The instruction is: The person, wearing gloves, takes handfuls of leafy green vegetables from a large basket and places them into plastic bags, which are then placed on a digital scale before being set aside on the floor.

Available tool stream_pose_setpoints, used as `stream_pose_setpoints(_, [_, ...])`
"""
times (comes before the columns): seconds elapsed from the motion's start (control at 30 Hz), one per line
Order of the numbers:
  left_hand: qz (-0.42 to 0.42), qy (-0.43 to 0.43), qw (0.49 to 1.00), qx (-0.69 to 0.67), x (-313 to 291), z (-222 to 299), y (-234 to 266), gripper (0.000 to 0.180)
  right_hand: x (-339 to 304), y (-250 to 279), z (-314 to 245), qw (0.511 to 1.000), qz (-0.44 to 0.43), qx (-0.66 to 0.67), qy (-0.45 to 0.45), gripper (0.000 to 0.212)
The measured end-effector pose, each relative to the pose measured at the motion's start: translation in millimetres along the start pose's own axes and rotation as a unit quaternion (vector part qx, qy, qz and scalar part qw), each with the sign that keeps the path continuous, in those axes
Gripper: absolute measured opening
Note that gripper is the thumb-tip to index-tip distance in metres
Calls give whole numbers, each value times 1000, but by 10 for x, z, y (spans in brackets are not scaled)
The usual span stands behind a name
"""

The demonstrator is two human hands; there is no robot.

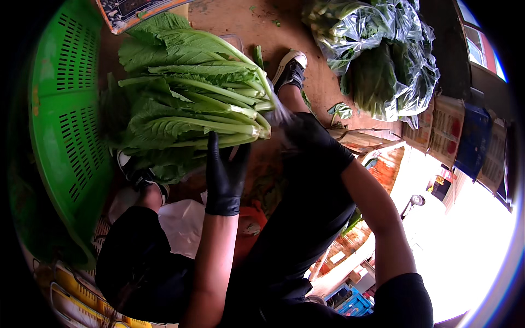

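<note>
A big bunch of leafy green vegetables (202,98) lies sideways in front of me, leaves to the left and pale stem ends to the right. My left hand (225,175), in a black glove, grips its near side, thumb up against the stems and the other fingers partly hidden beneath. Beside the stem ends is my right hand (311,136), also black-gloved and blurred by motion. A wisp of thin clear plastic (280,116) shows between that hand and the stems. Whether its fingers are closed on the plastic cannot be made out.
A green slotted plastic crate (71,117) stands at the left. Clear bags of greens (383,60) lie at the far right. Loose leaves (340,111) are scattered on the brown floor (219,13). White plastic (183,224) and a red bag (252,221) lie between my legs.
</note>
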State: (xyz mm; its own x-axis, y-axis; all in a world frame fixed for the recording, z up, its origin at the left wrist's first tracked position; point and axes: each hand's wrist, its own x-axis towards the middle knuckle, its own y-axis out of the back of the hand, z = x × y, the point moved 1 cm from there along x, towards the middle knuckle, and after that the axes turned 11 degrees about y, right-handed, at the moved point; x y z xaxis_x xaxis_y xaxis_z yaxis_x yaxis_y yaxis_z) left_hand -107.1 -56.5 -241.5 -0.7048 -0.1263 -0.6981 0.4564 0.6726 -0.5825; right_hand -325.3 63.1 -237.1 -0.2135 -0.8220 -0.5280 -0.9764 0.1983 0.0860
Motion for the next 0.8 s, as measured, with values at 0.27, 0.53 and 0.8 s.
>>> stream_pose_setpoints(0.27, [63,-198,924,322,449,73,711,41,4,-436,-807,878,141,456,-45,21])
stream_pose_setpoints(0.53, [97,-257,231,933,-282,100,287,28,-21,-398,-1027,779,160,606,3,21])
stream_pose_setpoints(0.8, [-194,-295,-49,934,813,230,-1786,67,-84,-409,-1062,766,54,640,8,16])
